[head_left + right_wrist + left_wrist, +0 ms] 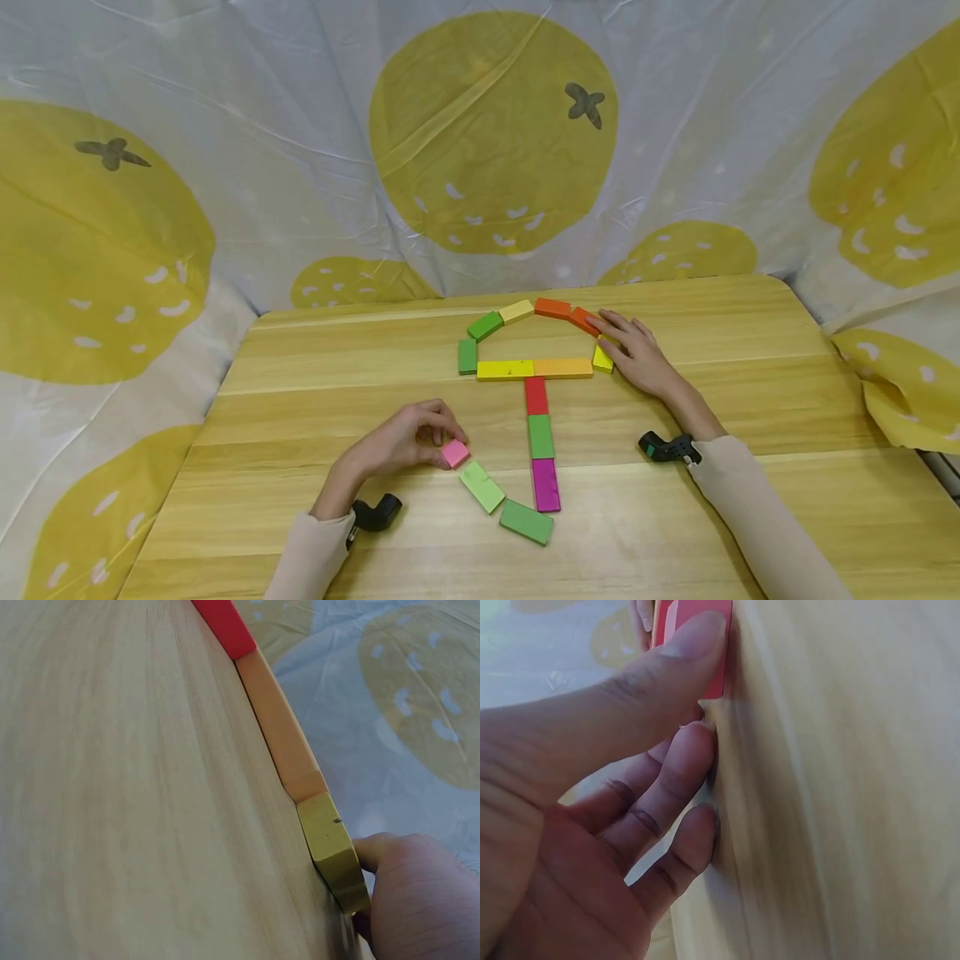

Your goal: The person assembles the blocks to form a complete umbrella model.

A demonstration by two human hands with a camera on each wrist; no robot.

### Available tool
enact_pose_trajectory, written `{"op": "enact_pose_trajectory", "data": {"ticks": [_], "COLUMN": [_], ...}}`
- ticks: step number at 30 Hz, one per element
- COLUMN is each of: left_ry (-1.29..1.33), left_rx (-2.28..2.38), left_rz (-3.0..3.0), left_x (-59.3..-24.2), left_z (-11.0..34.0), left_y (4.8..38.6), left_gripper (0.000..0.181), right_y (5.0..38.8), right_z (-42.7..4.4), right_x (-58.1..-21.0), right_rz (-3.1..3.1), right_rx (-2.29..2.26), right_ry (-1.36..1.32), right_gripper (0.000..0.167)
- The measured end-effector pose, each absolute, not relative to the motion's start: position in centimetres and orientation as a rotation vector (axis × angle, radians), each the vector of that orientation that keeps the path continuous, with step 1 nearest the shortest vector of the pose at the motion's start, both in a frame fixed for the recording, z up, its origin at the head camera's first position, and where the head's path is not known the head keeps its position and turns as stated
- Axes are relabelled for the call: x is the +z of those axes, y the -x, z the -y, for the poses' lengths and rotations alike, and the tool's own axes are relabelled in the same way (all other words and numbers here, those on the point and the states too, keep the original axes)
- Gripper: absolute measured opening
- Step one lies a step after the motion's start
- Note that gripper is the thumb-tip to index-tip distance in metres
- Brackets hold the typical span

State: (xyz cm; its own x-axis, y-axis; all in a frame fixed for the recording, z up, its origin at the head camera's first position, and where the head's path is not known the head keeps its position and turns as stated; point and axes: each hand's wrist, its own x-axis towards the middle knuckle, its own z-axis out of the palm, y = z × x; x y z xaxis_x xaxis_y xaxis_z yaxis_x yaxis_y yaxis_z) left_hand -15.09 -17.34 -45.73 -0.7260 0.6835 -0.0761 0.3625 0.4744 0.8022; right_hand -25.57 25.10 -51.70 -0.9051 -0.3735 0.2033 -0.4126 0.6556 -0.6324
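My left hand [412,435] pinches a small pink block [454,453] at the upper end of a slanting row. In the left wrist view the thumb [697,637] lies on this block, and the other fingers are bent near the tabletop. A light green block [482,487] and a green block [527,522] continue the row. My right hand [636,354] rests at the arch's right side, its fingers extended by an orange-red block [585,321] and its thumb touching a yellow block [603,356]. In the right wrist view that yellow block [334,851] partly hides the fingertips.
Several blocks form an arch; a yellow block [506,369] and an orange block [562,367] make its base. Beneath runs a stem of a red block [537,396], a green block [541,437] and a purple block [546,485]. A patterned curtain [667,150] hangs behind the wooden table [315,400].
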Motion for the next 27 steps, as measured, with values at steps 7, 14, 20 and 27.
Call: {"op": "enact_pose_trajectory", "data": {"ticks": [7, 14, 20, 27], "left_ry": [-0.868, -1.014, -1.186, -1.224], "left_rx": [1.13, 1.003, 0.842, 0.766], "left_rz": [-2.29, -2.493, -2.618, -2.662], "left_x": [-45.6, -44.7, -45.1, -45.8], "left_z": [17.0, 15.7, 12.5, 11.1], "left_y": [14.6, 13.1, 10.3, 9.1], "left_gripper": [0.032, 0.038, 0.035, 0.028], "right_y": [25.6, 25.6, 25.6, 25.6], "right_z": [-25.1, -25.1, -25.1, -25.1], "right_x": [-51.7, -51.6, -51.6, -51.7], "right_rz": [2.81, 2.813, 2.809, 2.803], "right_rx": [1.095, 1.082, 1.083, 1.077], "right_ry": [-0.67, -0.68, -0.679, -0.679], "right_gripper": [0.048, 0.048, 0.048, 0.048]}}
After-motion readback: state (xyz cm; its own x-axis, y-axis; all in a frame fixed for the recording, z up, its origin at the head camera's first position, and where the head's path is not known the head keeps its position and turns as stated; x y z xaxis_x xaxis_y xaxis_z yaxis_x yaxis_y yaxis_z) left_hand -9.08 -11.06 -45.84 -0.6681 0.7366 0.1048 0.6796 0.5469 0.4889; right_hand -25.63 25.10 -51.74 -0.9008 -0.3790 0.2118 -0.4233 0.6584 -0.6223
